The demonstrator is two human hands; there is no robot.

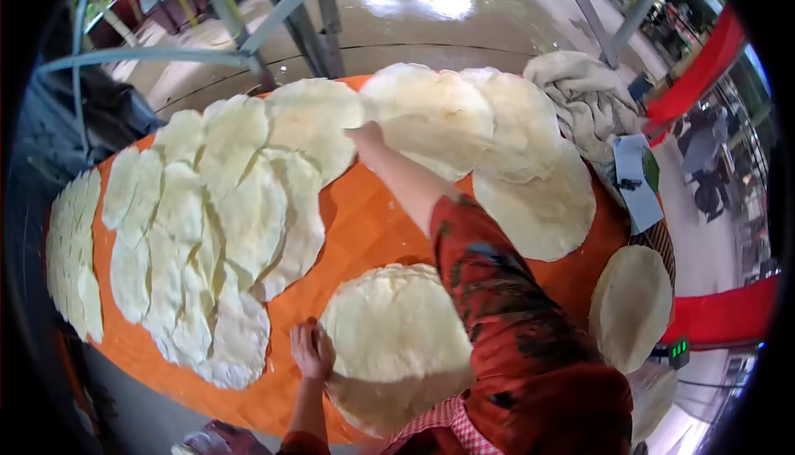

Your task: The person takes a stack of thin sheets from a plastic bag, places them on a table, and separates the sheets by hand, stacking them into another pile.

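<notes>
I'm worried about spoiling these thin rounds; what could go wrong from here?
The right hand is among overlapping thin rounds, so moving one might drag or tear its neighbors. The right sleeve passes over the near stack and could brush it. Rounds at the far edge of the orange cloth might slip.

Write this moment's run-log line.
left hand: at edge of near pale, thin, round flatbread pile | right hand: at far flatbreads | orange table cover: beneath
</notes>
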